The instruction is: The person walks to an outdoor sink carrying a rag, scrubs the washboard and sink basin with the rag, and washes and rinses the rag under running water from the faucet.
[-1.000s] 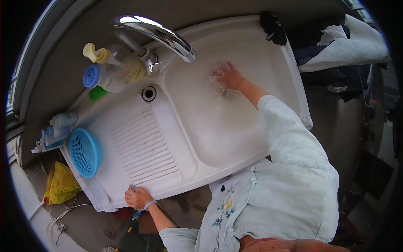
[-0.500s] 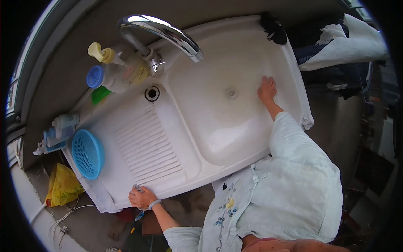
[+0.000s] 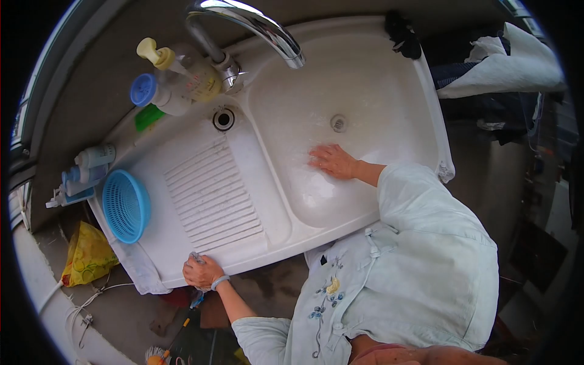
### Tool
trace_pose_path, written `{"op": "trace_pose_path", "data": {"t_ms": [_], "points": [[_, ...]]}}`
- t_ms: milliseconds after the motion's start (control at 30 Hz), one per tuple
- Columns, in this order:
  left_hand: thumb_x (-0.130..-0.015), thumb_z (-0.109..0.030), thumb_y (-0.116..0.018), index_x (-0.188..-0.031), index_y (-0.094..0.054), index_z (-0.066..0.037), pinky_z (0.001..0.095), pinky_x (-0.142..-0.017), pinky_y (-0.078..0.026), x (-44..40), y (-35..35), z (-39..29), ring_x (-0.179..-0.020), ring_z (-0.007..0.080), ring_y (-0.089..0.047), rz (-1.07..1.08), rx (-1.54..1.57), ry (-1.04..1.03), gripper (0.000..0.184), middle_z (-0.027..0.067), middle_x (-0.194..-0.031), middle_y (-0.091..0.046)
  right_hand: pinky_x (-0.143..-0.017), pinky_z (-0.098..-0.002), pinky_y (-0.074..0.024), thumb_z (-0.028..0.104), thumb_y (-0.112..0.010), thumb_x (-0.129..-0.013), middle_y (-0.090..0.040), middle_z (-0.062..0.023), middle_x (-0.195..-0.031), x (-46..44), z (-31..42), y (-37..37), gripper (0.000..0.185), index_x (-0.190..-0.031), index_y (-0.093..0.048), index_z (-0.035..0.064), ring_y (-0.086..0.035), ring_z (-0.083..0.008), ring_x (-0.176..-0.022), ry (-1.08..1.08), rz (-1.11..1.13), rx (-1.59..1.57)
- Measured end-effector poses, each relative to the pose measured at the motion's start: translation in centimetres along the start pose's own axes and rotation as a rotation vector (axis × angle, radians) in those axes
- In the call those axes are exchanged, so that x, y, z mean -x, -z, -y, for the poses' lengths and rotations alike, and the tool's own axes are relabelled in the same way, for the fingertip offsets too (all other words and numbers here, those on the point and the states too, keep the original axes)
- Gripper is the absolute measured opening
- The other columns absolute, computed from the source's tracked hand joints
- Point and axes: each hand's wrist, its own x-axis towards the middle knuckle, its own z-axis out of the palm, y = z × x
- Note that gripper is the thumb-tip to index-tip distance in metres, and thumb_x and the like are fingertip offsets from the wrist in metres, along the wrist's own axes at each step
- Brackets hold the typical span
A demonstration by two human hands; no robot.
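Note:
My right hand (image 3: 333, 161) lies palm down in the basin of the white sink (image 3: 377, 201), fingers stretched out, left of and below the drain (image 3: 338, 123). Water seems to glisten around the fingers. At the front edge of the ribbed drainboard (image 3: 213, 193), my left hand (image 3: 202, 272) is closed around a small crumpled grey cloth (image 3: 196, 257), most of it hidden in the fist. A chrome faucet (image 3: 255, 24) arches over the back of the basin, and no stream shows under its spout.
A blue plastic basket (image 3: 126, 207) sits at the drainboard's left end. Pump bottles (image 3: 194, 82) stand behind, beside a green sponge-like item (image 3: 148, 117). Black cloth (image 3: 403, 38) hangs on the far right corner. A yellow bag (image 3: 90, 255) is below left.
My right hand has moved left across the basin, from its right side to below the drain. My left hand stays closed at the front edge. The view has shifted slightly.

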Motion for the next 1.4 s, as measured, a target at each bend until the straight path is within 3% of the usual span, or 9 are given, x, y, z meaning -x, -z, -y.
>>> {"op": "trace_pose_path", "data": {"t_ms": [100,167,367,600,767,900,1033,1200,1400], "points": [[-0.070,-0.021,-0.068,-0.094,-0.060,-0.013,0.0455,-0.089,-0.040,0.0,-0.1,-0.1,-0.101,0.0281,-0.053,0.002,0.003,0.007,0.027,0.0078,-0.098,-0.056,-0.101,-0.0540,-0.0326,0.016,-0.054,-0.087,-0.037,-0.0072,-0.142,8.2,-5.3,2.8,0.042,-0.129,-0.050,0.0208,-0.035,-0.0314,-0.130,-0.392,0.226,0.170],[-0.069,-0.021,-0.068,-0.094,-0.060,-0.013,0.0455,-0.089,-0.039,0.0,-0.3,0.0,-0.102,0.0281,-0.053,-0.010,0.003,0.011,0.027,0.0078,-0.098,-0.056,-0.099,-0.0549,-0.0354,0.017,-0.057,-0.083,-0.033,-0.0095,-0.145,12.2,-10.4,1.5,0.050,-0.131,-0.047,0.0177,-0.034,-0.0312,-0.131,-0.714,-0.014,0.475],[-0.070,-0.021,-0.068,-0.094,-0.060,-0.014,0.0448,-0.091,-0.039,0.1,-0.3,-0.1,-0.103,0.0274,-0.053,-0.020,-0.011,0.023,0.027,0.0072,-0.098,-0.056,-0.100,-0.0558,-0.0348,0.016,-0.054,-0.083,-0.029,-0.0151,-0.146,6.6,-6.9,-0.1,0.049,-0.130,-0.045,0.0061,-0.031,-0.0333,-0.131,-1.347,-0.017,0.014],[-0.068,-0.020,-0.070,-0.094,-0.060,-0.013,0.0431,-0.093,-0.038,-0.3,0.4,-0.7,-0.104,0.0268,-0.052,0.048,0.016,0.052,0.029,0.0069,-0.099,-0.057,-0.101,-0.0530,-0.0358,0.023,-0.059,-0.083,-0.038,-0.0166,-0.140,1.0,2.1,-0.1,0.047,-0.128,-0.051,0.0119,-0.038,-0.0355,-0.127,-0.666,0.155,-0.329],[-0.066,-0.020,-0.073,-0.096,-0.059,-0.012,0.0439,-0.094,-0.036,-0.3,0.8,0.0,-0.105,0.0272,-0.050,0.038,0.033,0.019,0.034,0.0082,-0.098,-0.055,-0.096,-0.0390,-0.0382,0.037,-0.060,-0.085,-0.059,-0.0022,-0.120,-2.0,-0.6,10.4,0.040,-0.120,-0.059,0.0162,-0.052,-0.0175,-0.113,-0.738,0.083,-1.542],[-0.068,-0.022,-0.072,-0.096,-0.059,-0.011,0.0434,-0.095,-0.035,-0.2,1.1,0.4,-0.106,0.0266,-0.050,0.050,0.063,0.021,0.033,0.0081,-0.098,-0.055,-0.103,-0.0506,-0.0321,0.026,-0.061,-0.082,-0.061,-0.0116,-0.117,-0.7,-4.1,9.9,0.032,-0.112,-0.064,0.0148,-0.052,-0.0284,-0.115,-0.647,-0.084,0.515],[-0.068,-0.022,-0.073,-0.092,-0.059,-0.011,0.0439,-0.094,-0.034,-0.1,-0.3,1.0,-0.103,0.0271,-0.050,0.005,0.129,-0.035,0.030,0.0074,-0.098,-0.055,-0.099,-0.0446,-0.0389,0.021,-0.062,-0.079,-0.061,-0.0120,-0.116,-3.3,0.6,13.7,0.030,-0.108,-0.066,0.0142,-0.054,-0.0293,-0.112,-0.821,-0.165,0.056],[-0.068,-0.018,-0.072,-0.092,-0.061,-0.012,0.0425,-0.090,-0.036,-0.2,0.3,2.1,-0.102,0.0264,-0.050,0.020,0.367,-0.060,0.027,0.0065,-0.098,-0.056,-0.088,-0.0377,-0.0466,0.016,-0.060,-0.081,-0.064,-0.0124,-0.108,-10.3,8.0,12.7,0.026,-0.105,-0.066,0.0075,-0.060,-0.0287,-0.100,-0.537,-0.355,-0.206],[-0.068,-0.012,-0.069,-0.090,-0.063,-0.013,0.0416,-0.084,-0.039,-1.4,1.0,5.7,-0.096,0.0264,-0.052,0.034,0.846,-0.008,0.022,0.0057,-0.095,-0.057,-0.088,-0.0317,-0.0462,0.018,-0.059,-0.086,-0.065,-0.0123,-0.108,-27.3,22.9,11.3,0.033,-0.115,-0.060,-0.0001,-0.060,-0.0225,-0.100,-0.284,-0.177,-0.759]]}}
